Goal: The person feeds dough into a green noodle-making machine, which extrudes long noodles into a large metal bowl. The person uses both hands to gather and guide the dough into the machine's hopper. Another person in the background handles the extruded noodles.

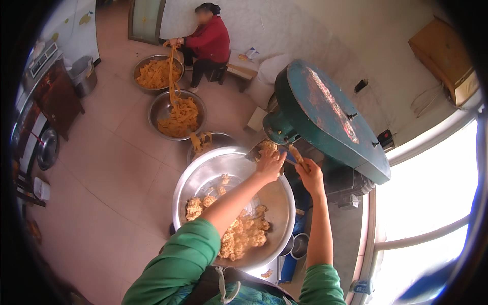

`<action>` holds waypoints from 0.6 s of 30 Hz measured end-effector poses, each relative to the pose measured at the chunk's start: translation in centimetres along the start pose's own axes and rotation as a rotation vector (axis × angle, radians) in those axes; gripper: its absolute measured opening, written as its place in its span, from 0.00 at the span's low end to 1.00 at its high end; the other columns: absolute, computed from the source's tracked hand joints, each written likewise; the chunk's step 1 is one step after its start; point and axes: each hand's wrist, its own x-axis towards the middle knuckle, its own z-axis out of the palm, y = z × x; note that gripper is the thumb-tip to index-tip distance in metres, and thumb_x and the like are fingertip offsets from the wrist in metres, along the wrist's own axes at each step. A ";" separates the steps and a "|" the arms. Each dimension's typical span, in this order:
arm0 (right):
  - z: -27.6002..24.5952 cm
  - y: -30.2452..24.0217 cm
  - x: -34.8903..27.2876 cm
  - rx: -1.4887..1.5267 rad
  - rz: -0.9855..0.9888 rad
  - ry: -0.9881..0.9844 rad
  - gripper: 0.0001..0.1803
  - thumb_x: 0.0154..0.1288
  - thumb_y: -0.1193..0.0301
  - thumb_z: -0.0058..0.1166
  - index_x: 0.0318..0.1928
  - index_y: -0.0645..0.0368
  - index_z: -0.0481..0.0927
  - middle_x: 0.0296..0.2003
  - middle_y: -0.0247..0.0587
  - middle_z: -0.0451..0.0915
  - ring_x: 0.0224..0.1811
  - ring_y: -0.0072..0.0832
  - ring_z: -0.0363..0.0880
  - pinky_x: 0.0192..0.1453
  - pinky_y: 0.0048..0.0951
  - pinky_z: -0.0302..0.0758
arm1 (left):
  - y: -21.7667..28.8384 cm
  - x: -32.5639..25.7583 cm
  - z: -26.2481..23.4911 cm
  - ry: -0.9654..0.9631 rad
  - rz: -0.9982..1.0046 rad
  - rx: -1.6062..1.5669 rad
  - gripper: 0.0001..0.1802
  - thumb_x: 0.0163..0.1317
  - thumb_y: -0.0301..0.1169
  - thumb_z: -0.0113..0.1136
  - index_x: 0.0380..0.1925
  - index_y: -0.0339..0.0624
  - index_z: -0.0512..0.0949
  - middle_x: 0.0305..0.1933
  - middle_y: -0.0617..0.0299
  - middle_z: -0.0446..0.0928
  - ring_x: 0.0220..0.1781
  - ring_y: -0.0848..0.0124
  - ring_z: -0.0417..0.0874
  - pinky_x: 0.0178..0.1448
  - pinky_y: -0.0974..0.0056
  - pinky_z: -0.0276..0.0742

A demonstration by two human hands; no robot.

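Note:
A large metal basin [184, 175] stands before me, with crumbly yellow dough lumps [239, 236] in it. My left hand [270, 166] reaches across the basin to its far rim, fingers stretched out against dough [268, 147] at the mouth of a green machine [325, 119]. To its right, my right hand [311, 177] is closed round a short tan stick [295, 152], which looks wooden and points up toward the machine. The stick's lower end is hidden in my grip. Part of the feed opening is hidden behind my hands.
Beyond, a seated person in red [209, 35] lifts long dough strips [172, 71] between two metal bowls [152, 116]. Another bowl [223, 138] sits partly behind my basin. Small metal pots [300, 246] lie right of it. A window [427, 183] is at far right.

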 end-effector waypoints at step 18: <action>14.8 3.6 4.8 -0.893 -0.026 -0.126 0.12 0.64 0.66 0.46 0.42 0.61 0.77 0.35 0.53 0.83 0.37 0.50 0.83 0.41 0.44 0.81 | -11.2 -15.6 -4.0 -0.510 -0.158 -0.202 0.17 0.57 0.34 0.62 0.47 0.47 0.78 0.44 0.58 0.78 0.49 0.61 0.79 0.54 0.53 0.76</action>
